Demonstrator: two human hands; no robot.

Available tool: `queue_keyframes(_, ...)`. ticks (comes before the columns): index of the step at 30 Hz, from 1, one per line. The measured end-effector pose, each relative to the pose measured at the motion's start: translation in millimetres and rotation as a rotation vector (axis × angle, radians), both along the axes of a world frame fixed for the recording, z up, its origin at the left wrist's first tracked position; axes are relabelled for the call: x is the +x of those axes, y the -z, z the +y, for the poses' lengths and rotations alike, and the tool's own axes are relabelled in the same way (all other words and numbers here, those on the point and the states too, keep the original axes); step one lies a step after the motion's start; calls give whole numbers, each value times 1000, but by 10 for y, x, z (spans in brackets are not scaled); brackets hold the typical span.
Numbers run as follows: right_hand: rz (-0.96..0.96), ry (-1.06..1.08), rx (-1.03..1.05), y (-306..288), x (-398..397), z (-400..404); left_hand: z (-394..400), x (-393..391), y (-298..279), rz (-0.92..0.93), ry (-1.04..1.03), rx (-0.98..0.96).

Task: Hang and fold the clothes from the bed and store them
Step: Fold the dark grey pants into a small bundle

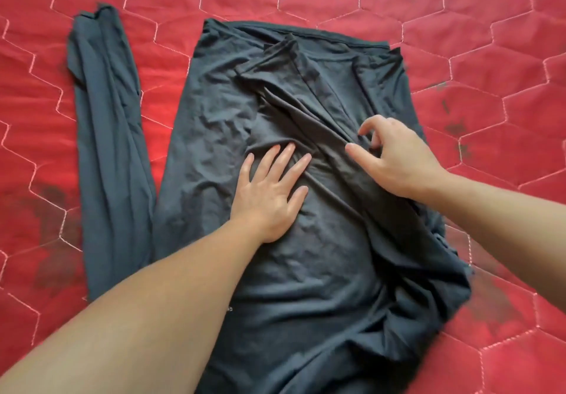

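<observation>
Red quilted bedding [459,26], stitched in pale hexagons and marked with dark smudges, fills the head view. On it lies a dark grey long-sleeved garment [214,136], spread out and wrinkled, its hem at the far end. One sleeve [107,136] stretches out straight along the left side, beside the body of the garment; the other sleeve [306,87] is folded diagonally across the middle. The left hand [272,191] rests palm-down on the cloth near the centre, fingers straight and slightly spread. The right hand [395,158] is over the folded sleeve, thumb extended and fingers curled down at a ridge of fabric; whether it actually pinches the cloth, I cannot tell.
</observation>
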State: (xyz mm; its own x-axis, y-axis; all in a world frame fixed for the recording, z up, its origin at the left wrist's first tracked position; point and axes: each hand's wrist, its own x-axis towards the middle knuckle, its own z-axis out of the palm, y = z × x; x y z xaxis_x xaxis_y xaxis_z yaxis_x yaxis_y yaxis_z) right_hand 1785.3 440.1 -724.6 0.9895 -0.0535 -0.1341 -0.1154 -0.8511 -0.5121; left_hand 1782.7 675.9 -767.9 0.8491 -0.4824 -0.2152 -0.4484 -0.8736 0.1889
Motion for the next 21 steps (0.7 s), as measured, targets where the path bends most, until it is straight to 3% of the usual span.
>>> queue_keyframes(3, -39, 4, 9, 18, -568, -136, -72, -95, -77, 9, -48, -55)
queue_keyframes(6, -85, 76, 1, -12, -1018, -273, -260, -687, -226, -129, 1, -303)
queue_keyframes(8, -57, 133, -4, -45, -1297, -331, -390, -1204, -312, 28, 91, -362)
queue_keyframes(11, 25, 139, 15, -105, -1639, -374, -587, -1708, -467, 279, 90, -236)
queue_keyframes(15, 139, 144, 123, -162, -1739, -391, -641, -1922, -565, 292, 77, -190)
queue_keyframes(18, 85, 346, 281, -217, -1680, -405, -555, -1965, -566, 553, 9, -379)
queue_keyframes(21, 198, 307, 80, -223, -1722, -396, -462, -2008, -564, 914, -180, -512)
